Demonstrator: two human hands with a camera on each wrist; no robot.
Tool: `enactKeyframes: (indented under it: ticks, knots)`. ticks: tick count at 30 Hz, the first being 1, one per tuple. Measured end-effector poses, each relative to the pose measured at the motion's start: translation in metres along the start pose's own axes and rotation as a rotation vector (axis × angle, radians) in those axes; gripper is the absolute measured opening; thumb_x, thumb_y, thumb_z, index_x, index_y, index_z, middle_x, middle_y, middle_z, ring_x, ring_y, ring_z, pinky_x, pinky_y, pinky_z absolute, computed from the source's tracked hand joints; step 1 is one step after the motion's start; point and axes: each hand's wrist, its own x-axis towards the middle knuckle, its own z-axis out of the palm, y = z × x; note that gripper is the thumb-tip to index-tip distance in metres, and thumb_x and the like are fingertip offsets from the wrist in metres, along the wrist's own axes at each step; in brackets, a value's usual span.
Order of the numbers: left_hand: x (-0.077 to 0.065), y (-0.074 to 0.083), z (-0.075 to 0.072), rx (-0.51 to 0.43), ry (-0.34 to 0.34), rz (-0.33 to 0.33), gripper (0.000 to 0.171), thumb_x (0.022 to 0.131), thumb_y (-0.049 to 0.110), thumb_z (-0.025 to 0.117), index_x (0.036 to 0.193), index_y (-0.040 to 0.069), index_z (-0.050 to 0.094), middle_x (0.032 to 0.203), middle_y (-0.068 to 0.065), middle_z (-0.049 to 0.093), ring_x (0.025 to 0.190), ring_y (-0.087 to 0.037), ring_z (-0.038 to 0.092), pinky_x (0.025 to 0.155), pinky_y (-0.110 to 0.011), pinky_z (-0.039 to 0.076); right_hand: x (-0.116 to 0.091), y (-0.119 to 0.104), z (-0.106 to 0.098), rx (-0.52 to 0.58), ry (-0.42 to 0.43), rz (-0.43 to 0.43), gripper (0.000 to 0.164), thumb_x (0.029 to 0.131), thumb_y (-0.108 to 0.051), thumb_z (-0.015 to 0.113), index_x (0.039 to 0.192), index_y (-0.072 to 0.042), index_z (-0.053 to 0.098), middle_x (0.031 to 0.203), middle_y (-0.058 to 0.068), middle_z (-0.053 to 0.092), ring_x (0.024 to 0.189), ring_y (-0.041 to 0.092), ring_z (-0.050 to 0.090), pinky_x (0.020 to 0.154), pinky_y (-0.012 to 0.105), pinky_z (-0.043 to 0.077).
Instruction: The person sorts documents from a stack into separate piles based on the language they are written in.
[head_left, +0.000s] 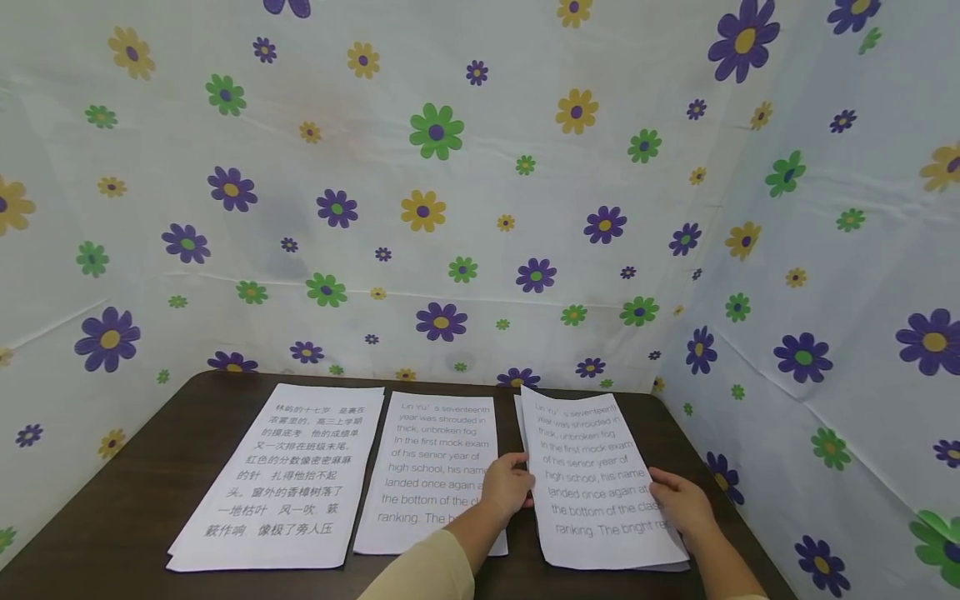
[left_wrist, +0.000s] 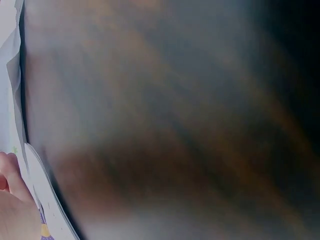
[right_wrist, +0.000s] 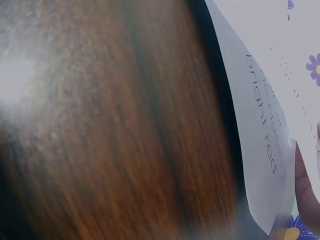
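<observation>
A printed sheet of paper with English text lies at the right of the table, its top left corner lifted and its surface bowed. Along its left edge, my left hand grips the paper with bent fingers. My right hand pinches the opposite edge, thumb over the print. More paper shows beneath at the upper left and lower right. The right wrist view catches the curled lower part of the sheet beside a finger. In the left wrist view, the left hand appears only at the border, beside paper edges.
Left of the hands lies another English-printed sheet, partly covered by the left forearm. Farther left is a stack of sheets with Chinese text. The dark wooden table meets a flower-patterned cloth behind and at the sides.
</observation>
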Motion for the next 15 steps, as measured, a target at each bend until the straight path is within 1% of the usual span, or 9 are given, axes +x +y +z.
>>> enactKeyframes:
  ticks: [4,15]
  knots:
    - [0.0007,-0.0035,0.001,0.017,0.009,-0.003,0.045,0.084,-0.002,0.059,0.129,-0.005,0.058,0.089,-0.01,0.071,0.065,-0.011,0.063,0.052,-0.024,0.056,0.0013,0.0004,0.0026,-0.002,-0.006,0.004,0.048,0.099,-0.02,0.049,0.144,-0.002,0.044,0.146,0.03,0.041,0.128,0.046,0.045,0.103,0.059,0.04]
    - [0.0026,-0.0084,0.0026,0.047,0.014,-0.031,0.044,0.085,-0.001,0.059,0.129,-0.006,0.058,0.084,-0.007,0.067,0.056,-0.011,0.06,0.051,-0.023,0.055,0.003,0.0012,0.0088,0.003,-0.004,0.009,0.048,0.1,-0.02,0.049,0.143,0.0,0.044,0.146,0.031,0.04,0.131,0.047,0.041,0.109,0.061,0.035]
